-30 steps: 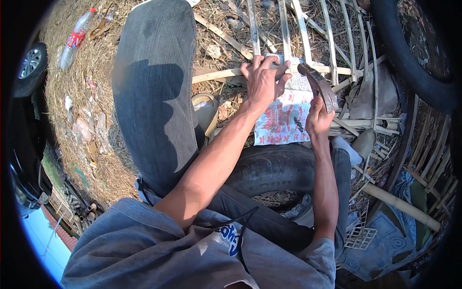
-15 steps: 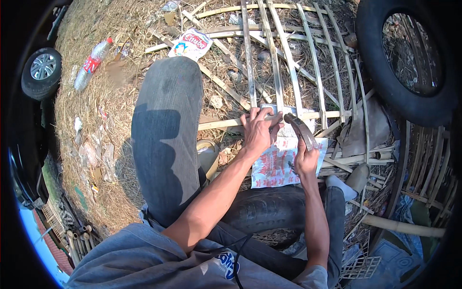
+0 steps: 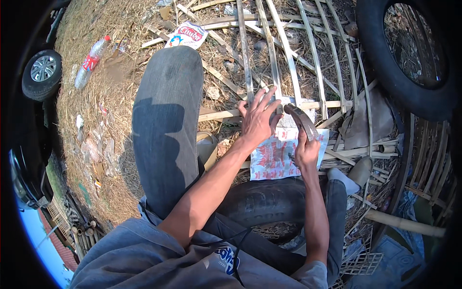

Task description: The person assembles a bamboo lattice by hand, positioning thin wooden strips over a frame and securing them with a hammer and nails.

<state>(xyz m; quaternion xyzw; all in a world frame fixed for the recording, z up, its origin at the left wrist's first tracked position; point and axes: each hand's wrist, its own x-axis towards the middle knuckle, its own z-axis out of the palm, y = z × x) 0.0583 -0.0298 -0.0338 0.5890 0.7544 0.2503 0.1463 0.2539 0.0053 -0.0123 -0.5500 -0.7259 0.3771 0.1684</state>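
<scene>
My left hand [image 3: 257, 119] lies over a bamboo lattice [image 3: 287, 50], its fingers spread across the crossing of an upright strip and a sideways bamboo slat [image 3: 219, 115]. Just right of it, my right hand [image 3: 307, 153] is closed round a hammer [image 3: 302, 121], gripped close to its dark, curved head. The hammer's round end rests near the sideways slat, beside my left fingertips; whether it touches cannot be seen. A pale block [image 3: 290, 123] shows under the crossing. Below my hands lies a white sheet with red print [image 3: 273, 156].
A black tyre [image 3: 262, 200] lies between my legs, and another tyre [image 3: 368, 62] stands at the far right. Loose bamboo pieces and a shoe [image 3: 361, 172] are at right. A plastic bottle [image 3: 91, 62] and a printed wrapper [image 3: 187, 34] lie on dry grass.
My left fingers have stretched out and spread over the crossing. The lattice appears shifted slightly up in view, and my right hand keeps its hold on the hammer.
</scene>
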